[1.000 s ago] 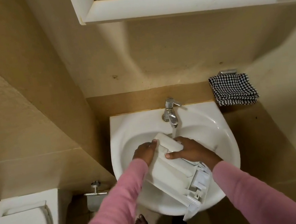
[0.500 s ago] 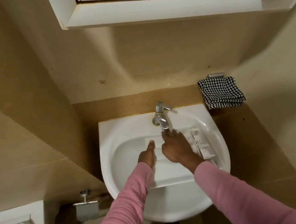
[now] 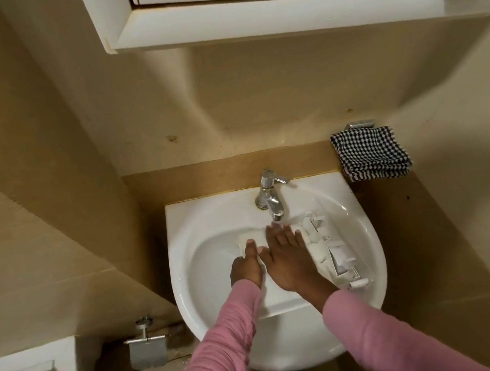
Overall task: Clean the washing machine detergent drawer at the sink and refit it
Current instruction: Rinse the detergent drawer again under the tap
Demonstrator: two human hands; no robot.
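From the head view, the detergent drawer point(image 3: 287, 297) lies across the bowl of the sink point(image 3: 186, 290), directly under my fingers, with its flat side up. Its ribbed compartment end sticks out to the right of the right fingers point(image 3: 277, 234). The right hand point(image 3: 287, 258) is spread flat and pressing on the drawer, fingers straight, the tips just below the spout of the tap point(image 3: 271, 195). The left hand point(image 3: 247, 270) grips the drawer's left edge with the thumb on top. The other fingers are hidden beneath, so I read that as a hold rather than see it fully. There seems to be water at the spout, but it is too blurred for me to be sure.

My judgement is that the task is in the washing stage. The drawer is out of the machine and at the sink, being rubbed or rinsed by hand. Rinsing the compartments, draining, perhaps drying with the checked cloth point(image 3: 370, 154) up and to the right of the fingers, and refitting all look to be left. No washing machine is in sight.
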